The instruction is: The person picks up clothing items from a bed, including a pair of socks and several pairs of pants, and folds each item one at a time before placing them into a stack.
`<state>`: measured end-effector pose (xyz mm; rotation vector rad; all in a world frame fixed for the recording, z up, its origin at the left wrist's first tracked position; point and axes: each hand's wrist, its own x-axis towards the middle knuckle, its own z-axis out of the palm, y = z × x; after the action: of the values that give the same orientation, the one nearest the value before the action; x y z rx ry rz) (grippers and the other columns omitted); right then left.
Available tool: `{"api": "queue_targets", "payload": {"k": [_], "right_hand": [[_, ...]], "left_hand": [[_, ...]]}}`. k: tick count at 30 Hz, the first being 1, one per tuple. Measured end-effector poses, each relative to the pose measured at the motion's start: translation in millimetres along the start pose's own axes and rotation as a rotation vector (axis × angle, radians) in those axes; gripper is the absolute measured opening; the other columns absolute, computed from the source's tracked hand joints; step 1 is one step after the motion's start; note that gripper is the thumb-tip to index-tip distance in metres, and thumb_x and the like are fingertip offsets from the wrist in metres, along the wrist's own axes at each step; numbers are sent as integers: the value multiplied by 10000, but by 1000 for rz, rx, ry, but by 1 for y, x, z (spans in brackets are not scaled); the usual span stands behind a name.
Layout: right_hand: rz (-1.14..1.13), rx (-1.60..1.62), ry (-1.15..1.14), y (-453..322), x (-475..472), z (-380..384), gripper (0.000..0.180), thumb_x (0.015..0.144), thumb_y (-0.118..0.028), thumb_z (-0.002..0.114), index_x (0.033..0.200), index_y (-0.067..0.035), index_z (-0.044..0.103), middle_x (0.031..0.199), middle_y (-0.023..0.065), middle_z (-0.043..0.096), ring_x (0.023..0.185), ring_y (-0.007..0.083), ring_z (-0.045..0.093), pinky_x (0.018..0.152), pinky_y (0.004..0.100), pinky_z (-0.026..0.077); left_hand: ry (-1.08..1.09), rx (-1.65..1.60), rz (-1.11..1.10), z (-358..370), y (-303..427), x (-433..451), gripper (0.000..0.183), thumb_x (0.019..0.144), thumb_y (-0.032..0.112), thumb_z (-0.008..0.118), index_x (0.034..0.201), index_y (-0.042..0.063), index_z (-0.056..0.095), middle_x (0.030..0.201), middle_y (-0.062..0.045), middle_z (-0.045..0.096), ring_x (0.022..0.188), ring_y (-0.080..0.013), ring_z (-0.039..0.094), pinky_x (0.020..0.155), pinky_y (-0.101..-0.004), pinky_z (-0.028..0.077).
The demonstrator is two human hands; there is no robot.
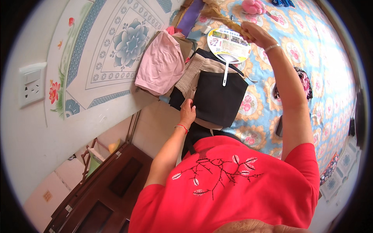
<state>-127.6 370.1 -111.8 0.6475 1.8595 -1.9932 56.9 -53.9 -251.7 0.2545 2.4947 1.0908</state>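
My left hand [188,113] grips the left edge of a stack of folded clothes, where a beige garment [191,71] shows beside a folded black garment [220,96]. Farther forward and to the right, my raised right hand [256,33] is closed around one end of a yellow-brown, whisk-like thing [228,21]; its far end is blurred. Partly below it, a white plastic-handled fan [228,46] with printed pictures and writing lies across the clothes and the bedspread. Left of the stack sits a pink garment [163,62] on a pile against the wall.
The floral blue bedspread [249,102] stretches to the right, with a dark floral cloth [306,83] and a pink plush-like thing [253,6] on it. A tiled wall [116,49] with a wall socket [32,86] borders the left. A dark wooden door [125,177] stands lower left.
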Motion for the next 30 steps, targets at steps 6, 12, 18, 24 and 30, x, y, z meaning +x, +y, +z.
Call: {"api": "queue_targets", "payload": {"k": [6, 12, 18, 24, 30], "right_hand": [[223, 748, -62, 34, -83, -49, 165, 976, -150, 460, 1014, 10, 446, 832, 79, 504, 506, 36, 380, 367, 153, 294], [146, 927, 37, 78, -109, -83, 144, 998, -123, 428, 992, 19, 407, 747, 37, 446, 499, 33, 346, 369, 151, 275], [422, 1250, -95, 118, -199, -60, 194, 1004, -235, 466, 1015, -45, 426, 721, 8, 430, 456, 19, 313, 337, 158, 226], [369, 785, -169, 146, -255, -39, 347, 999, -276, 473, 1283, -78, 488, 688, -46, 375, 517, 29, 308, 431, 160, 298], [85, -392, -214, 180, -302, -19, 378, 867, -208, 648, 1171, -25, 516, 911, 47, 623, 755, 97, 563, 662, 262, 469]], "left_hand": [[19, 58, 79, 8, -15, 2, 263, 814, 27, 632, 1039, 20, 497, 1002, -188, 600, 980, -386, 570, 865, -448, 458], [7, 110, 73, 7, -12, 3, 257, 818, 33, 626, 1039, 14, 497, 1019, -200, 597, 1004, -393, 561, 876, -455, 454], [-20, 134, 20, 5, -12, -3, 273, 809, 21, 624, 1043, 26, 484, 1051, -200, 573, 993, -396, 555, 860, -465, 453], [54, 410, 496, 2, -6, -4, 391, 832, 2, 581, 1191, 117, 476, 1082, -178, 536, 938, -403, 579, 804, -479, 485], [-119, 577, 507, -23, 9, -6, 665, 819, 46, 627, 1395, 290, 402, 1235, -137, 492, 1057, -354, 534, 831, -470, 500]]}}
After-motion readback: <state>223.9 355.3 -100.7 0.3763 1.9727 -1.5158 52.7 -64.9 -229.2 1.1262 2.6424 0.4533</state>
